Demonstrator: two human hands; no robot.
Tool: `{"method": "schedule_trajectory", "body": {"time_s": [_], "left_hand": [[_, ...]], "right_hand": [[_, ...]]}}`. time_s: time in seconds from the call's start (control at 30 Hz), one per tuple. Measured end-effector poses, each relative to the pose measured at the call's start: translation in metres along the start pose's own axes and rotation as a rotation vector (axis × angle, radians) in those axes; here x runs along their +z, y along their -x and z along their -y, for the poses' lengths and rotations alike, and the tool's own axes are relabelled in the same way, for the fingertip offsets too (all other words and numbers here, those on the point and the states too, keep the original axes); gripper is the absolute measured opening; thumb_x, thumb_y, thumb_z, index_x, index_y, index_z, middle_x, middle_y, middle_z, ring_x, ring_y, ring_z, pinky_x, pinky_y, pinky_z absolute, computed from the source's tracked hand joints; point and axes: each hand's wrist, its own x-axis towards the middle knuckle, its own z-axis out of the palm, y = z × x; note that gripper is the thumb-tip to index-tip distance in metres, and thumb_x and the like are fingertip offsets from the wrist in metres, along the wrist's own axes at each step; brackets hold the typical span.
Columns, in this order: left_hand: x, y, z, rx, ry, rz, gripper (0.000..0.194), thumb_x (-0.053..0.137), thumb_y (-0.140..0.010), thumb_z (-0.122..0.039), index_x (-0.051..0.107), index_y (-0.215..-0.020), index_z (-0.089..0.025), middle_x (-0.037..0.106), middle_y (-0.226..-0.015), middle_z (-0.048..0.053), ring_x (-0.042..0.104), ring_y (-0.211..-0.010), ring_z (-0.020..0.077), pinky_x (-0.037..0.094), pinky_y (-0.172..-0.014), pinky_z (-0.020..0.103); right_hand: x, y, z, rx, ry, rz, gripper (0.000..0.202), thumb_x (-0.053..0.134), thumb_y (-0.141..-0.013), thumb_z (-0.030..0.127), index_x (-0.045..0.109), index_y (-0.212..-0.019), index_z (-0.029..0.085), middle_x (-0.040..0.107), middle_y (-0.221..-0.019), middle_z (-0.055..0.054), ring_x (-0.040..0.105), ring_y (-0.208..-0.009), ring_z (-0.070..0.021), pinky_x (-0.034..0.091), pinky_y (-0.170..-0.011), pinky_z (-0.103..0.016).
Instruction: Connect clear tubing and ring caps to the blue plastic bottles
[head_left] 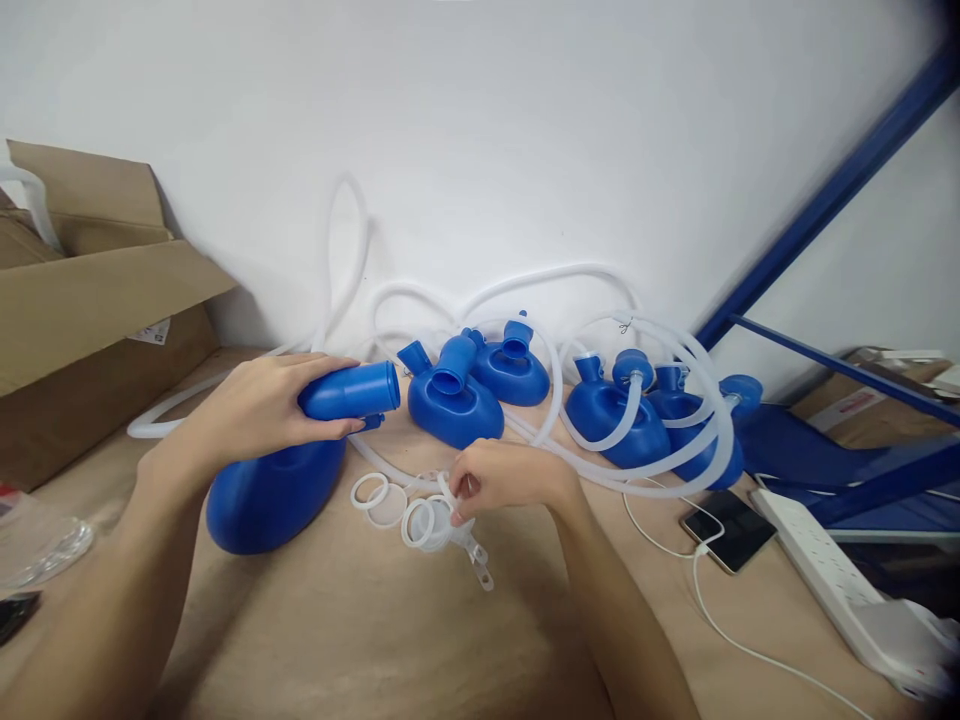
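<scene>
My left hand (259,405) is wrapped round the wide neck of a blue plastic urinal bottle (274,500), whose open mouth points right. The bottle's rounded body rests on the table below that hand. My right hand (502,475) is closed in a pinch at a small pile of white rings and clear caps (431,525). A white ring (444,488) shows at its fingertips, partly hidden by the fingers. Just behind the pile stands another blue urinal bottle (457,415) with its mouth facing me, and a further blue urinal bottle (517,375) is behind that.
At right, two blue bottles (615,425) have hoses attached. Looped clear hoses (720,440) lie along the wall. A phone (727,530), white cable and power strip (825,570) lie front right, beside a blue metal frame (832,190). An open cardboard box (105,330) stands left.
</scene>
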Motion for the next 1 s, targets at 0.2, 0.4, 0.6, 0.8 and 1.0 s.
{"method": "schedule_trajectory", "body": {"time_s": [0.2,0.4,0.6,0.8,1.0], "left_hand": [[0.008,0.002,-0.002,0.107,-0.02,-0.004,0.071,0.065,-0.081,-0.073,0.067,-0.138,-0.029,0.078,-0.122,0.006,0.074,-0.101,0.036,0.053,-0.084,0.041],[0.031,0.003,-0.032,0.3,0.039,-0.044,0.077,0.073,-0.084,-0.064,0.058,-0.147,-0.023,0.066,-0.145,0.013,0.067,-0.124,0.0368,0.054,-0.099,0.045],[0.028,0.007,-0.041,0.335,0.1,-0.393,0.067,0.073,-0.085,-0.066,0.062,-0.135,-0.022,0.065,-0.143,0.014,0.062,-0.13,0.0349,0.051,-0.108,0.05],[0.031,0.012,-0.046,0.005,0.336,-0.582,0.029,0.053,-0.101,-0.046,0.069,-0.096,-0.023,0.074,-0.087,0.004,0.07,-0.081,0.0227,0.057,-0.075,0.039],[0.041,0.002,-0.058,-0.065,0.822,-0.331,0.041,0.042,-0.106,-0.051,0.067,-0.096,-0.02,0.073,-0.089,0.006,0.069,-0.081,0.0205,0.053,-0.058,0.029]], "right_hand": [[-0.001,0.003,-0.001,-0.025,-0.07,-0.269,0.045,0.078,-0.086,0.056,0.076,-0.118,0.025,0.076,-0.112,-0.008,0.071,-0.105,-0.0283,0.054,-0.086,-0.037],[-0.005,0.003,0.011,-0.261,-0.452,-0.637,0.103,0.089,-0.074,0.054,0.037,-0.159,0.031,0.054,-0.153,-0.013,0.055,-0.138,-0.031,0.054,-0.105,-0.047],[-0.008,0.0,0.01,-0.168,-0.576,-0.947,0.063,0.087,-0.076,0.049,0.056,-0.126,0.025,0.067,-0.12,-0.006,0.071,-0.101,-0.0239,0.062,-0.083,-0.037],[-0.017,0.006,-0.006,-0.217,-0.945,-0.954,0.064,0.077,-0.08,0.061,0.045,-0.124,0.028,0.067,-0.1,-0.003,0.075,-0.079,-0.0229,0.063,-0.055,-0.032],[-0.011,0.001,0.006,-0.198,-0.775,-1.004,0.066,0.083,-0.076,0.057,0.049,-0.125,0.028,0.063,-0.124,-0.007,0.073,-0.096,-0.0232,0.066,-0.071,-0.034]]}}
